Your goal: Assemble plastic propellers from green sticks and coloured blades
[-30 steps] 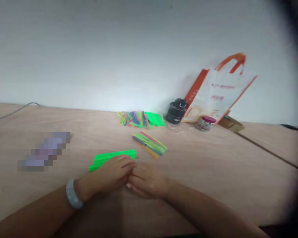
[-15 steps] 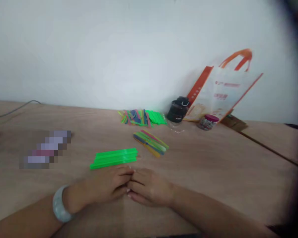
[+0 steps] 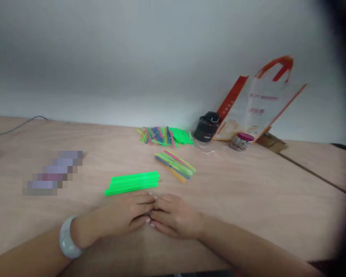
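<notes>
Left hand (image 3: 123, 213): resting on the table (image 3: 233, 200), fingers lying flat and slightly open, holding nothing.
Right hand (image 3: 174, 217): resting against the left fingertips, fingers likewise relaxed and empty.
Green sticks (image 3: 132, 183): lying just beyond the left hand, at 12 o'clock.
Colored sticks (image 3: 174, 166): lying at 1 o'clock from the hands.

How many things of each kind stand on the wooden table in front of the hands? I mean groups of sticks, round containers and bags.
Groups of sticks: 3 (bright green flat-stick bundle, multicoloured flat-stick bundle, multicoloured stick pile)
Round containers: 2 (black lidded container, clear jar with pink lid)
Bags: 1 (white bag with orange handles)
Total: 6
</notes>
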The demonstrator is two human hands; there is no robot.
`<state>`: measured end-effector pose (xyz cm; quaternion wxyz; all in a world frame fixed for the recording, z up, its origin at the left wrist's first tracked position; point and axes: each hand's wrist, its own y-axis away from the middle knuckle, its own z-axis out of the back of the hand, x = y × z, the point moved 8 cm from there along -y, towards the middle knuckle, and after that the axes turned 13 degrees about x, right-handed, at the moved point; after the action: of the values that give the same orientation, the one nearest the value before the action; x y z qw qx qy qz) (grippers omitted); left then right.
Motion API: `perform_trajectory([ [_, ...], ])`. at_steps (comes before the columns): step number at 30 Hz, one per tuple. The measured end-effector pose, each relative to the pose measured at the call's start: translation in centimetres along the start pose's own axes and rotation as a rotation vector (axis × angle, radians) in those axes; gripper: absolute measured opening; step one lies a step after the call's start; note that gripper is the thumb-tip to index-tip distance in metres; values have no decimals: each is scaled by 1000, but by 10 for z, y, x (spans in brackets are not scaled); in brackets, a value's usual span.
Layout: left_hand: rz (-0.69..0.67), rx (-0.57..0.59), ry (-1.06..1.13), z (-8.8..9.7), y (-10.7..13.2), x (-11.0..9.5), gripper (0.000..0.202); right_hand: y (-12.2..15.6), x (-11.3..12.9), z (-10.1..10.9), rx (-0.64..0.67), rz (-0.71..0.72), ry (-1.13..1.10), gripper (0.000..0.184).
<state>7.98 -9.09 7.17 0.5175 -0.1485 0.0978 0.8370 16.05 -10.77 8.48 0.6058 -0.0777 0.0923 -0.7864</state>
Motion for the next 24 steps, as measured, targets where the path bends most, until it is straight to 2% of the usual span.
perform_trajectory([
  [12, 31, 73, -22, -7, 7, 3, 43, 14, -5, 0, 3, -29, -6, 15],
  [24, 24, 25, 1, -6, 13, 3, 47, 18, -8, -2, 30, -52, -32, 14],
])
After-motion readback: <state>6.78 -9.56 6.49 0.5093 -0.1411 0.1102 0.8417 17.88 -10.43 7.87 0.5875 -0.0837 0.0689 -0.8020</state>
